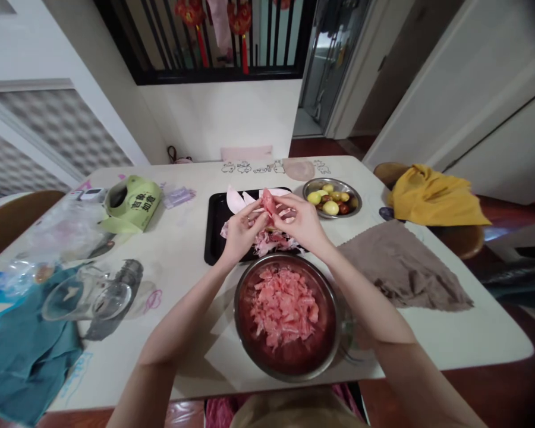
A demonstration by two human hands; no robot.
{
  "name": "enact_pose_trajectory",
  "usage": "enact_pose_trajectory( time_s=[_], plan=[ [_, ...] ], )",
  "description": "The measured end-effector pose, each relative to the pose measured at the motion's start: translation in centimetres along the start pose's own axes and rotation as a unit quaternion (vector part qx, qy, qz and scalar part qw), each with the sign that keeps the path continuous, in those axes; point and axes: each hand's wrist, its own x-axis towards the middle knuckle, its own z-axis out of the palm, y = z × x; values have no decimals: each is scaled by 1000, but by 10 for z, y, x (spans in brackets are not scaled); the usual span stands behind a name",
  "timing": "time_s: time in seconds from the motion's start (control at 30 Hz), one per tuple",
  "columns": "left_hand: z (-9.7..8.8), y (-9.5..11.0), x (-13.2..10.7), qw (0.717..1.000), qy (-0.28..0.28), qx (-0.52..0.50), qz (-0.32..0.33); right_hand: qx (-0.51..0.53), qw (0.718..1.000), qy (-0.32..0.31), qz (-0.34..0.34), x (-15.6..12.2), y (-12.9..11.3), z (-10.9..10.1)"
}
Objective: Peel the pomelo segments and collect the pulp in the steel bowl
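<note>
Above the black tray (213,232), my left hand (241,233) and my right hand (307,224) come together around a piece of pink pomelo flesh (268,203). Fingers of both hands pinch it from either side. White-pink pieces of pomelo peel (235,200) stand at the back of the tray. Torn membrane scraps (274,241) are heaped below my hands, partly hidden by them. Close to my body is a steel bowl (242,333) with a mound of peeled pomelo pulp (286,306) in it.
A small steel bowl (359,205) of mixed fruit sits behind right. Right of the big bowl lies a brown cloth (396,261). At left are a glass pitcher (62,300), a teal cloth (31,351), a green bag (138,205) and clear plastic (66,232). Yellow fabric (428,199) covers a chair.
</note>
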Motion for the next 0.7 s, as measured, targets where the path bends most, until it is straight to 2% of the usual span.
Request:
enact_pose_trajectory(
  time_s=[0.2, 0.37, 0.5, 0.7],
  plan=[
    [-4, -7, -1, 999, 14, 36, -10, -24, 999, 26, 19, 4, 11, 12],
    [-3, -6, -2, 999, -1, 35, -20, -21, 1000, 6, -3, 3, 18, 11],
    [-2, -9, -2, 1000, -5, 24, -12, -44, 999, -5, -13, 2, 16, 8],
    [-3, -15, -1, 999, 19, 42, -9, -89, 996, -6, -25, 0, 9, 10]
  ],
)
